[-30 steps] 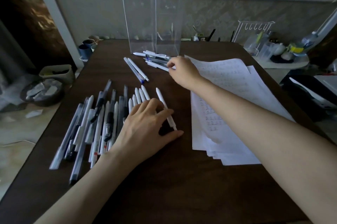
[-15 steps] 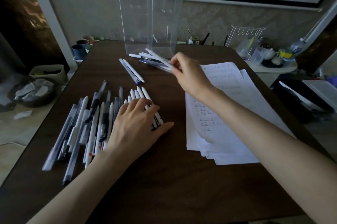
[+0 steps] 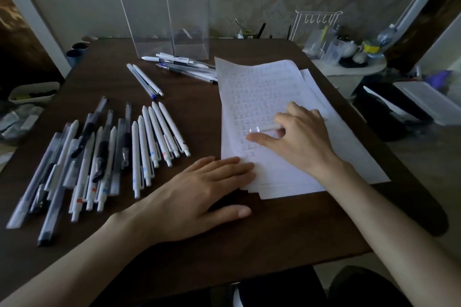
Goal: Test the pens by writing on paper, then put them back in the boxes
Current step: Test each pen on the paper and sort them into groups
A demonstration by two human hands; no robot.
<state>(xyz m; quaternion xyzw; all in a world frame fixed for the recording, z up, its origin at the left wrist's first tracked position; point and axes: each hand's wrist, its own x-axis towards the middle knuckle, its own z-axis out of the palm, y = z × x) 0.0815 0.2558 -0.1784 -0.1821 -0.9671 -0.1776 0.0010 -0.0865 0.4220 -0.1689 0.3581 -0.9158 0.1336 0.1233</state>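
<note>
My right hand rests on the stack of white paper and holds a white pen, its tip pointing left over rows of small written marks. My left hand lies flat with fingers spread, its fingertips on the paper's lower left corner. A long row of white and dark pens lies on the table's left side. Two more white pens lie farther back. A small pile of pens sits in front of two tall clear boxes.
The dark wooden table ends near my body at the bottom. A small side table with a white wire rack, bottles and cups stands at the right. Cups sit off the table's far left corner.
My right hand has come back from the pen pile near the boxes to the paper, carrying a white pen. My left hand has slid right from the pen row to the paper's corner.
</note>
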